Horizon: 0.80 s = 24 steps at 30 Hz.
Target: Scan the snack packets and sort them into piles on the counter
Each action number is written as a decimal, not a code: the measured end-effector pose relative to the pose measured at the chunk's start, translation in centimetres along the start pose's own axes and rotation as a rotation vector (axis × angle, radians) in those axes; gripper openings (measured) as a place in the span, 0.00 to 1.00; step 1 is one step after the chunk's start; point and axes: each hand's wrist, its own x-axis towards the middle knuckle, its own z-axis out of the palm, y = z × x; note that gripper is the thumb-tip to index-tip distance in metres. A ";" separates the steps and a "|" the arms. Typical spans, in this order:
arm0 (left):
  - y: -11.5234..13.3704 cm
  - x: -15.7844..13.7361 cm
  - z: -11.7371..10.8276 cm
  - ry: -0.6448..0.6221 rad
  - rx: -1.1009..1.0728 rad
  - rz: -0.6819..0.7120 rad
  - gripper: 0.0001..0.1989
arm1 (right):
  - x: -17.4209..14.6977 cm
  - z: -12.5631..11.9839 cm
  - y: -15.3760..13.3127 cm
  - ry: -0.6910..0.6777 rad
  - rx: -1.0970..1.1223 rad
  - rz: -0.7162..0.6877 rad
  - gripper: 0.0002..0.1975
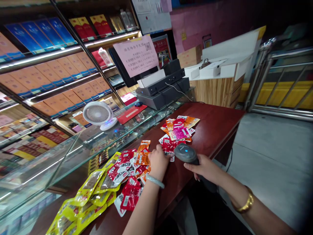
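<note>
My right hand (205, 168) grips a dark grey handheld barcode scanner (185, 152), its blue light lit and its head over the table. My left hand (158, 160) is low over the table between two heaps of snack packets, thumb apart from the bent fingers; their tips are partly hidden. Beside its thumb lies a red snack packet (171, 143), part of the far heap with a magenta packet (180, 133) and orange ones. An orange packet (142, 158) is next to its other side, among red packets (132, 194). Large yellow bags (89, 186) lie nearer, at left.
A glass display counter (66, 156) runs along the table's (210, 120) far side, bearing a white fan (97, 113), a red sheet (130, 114) and dark electronic boxes (163, 86). Shelves of boxed goods (56, 73) stand behind. A metal railing (281, 81) is at right.
</note>
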 end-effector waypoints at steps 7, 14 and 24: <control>-1.5 -2.0 -0.2 0.030 -0.070 0.041 0.22 | 1.8 1.2 -1.0 -0.055 0.070 -0.042 0.20; -3.8 -3.5 -1.6 0.012 -0.132 -0.050 0.20 | 2.4 2.5 -0.5 -0.107 0.097 -0.025 0.21; -12.3 -7.0 -4.0 0.245 0.127 -0.379 0.32 | 2.1 2.3 0.6 -0.096 0.121 0.010 0.23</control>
